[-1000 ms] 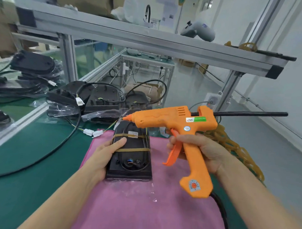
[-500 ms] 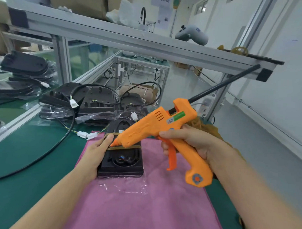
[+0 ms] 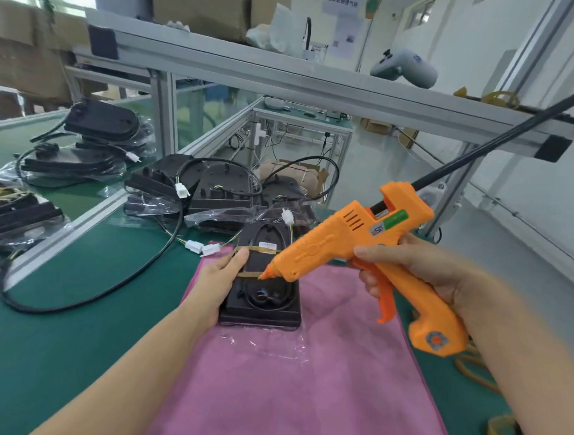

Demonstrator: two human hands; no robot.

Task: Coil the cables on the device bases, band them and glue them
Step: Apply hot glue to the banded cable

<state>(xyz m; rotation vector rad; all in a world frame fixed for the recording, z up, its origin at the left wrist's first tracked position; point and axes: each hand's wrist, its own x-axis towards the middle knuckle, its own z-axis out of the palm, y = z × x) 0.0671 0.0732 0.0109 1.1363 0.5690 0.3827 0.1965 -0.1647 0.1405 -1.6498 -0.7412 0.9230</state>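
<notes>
Since 0.5 s ago, glue gun (image 3: pixel 359 249) nozzle has dropped onto the near rubber band (image 3: pixel 248 274) of the rigid, light device base (image 3: pixel 264 281) on the pink cloth (image 3: pixel 306 380); left hand (image 3: pixel 218 280) grips its left edge, right hand (image 3: pixel 417 270) wraps the handle.

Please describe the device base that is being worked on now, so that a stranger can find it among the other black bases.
Find the pink cloth on the green bench; one black device base lies at its far end. Unlike the bases piled behind, two tan rubber bands cross it, the left hand holds its side, and the orange glue gun nozzle points at it.
</notes>
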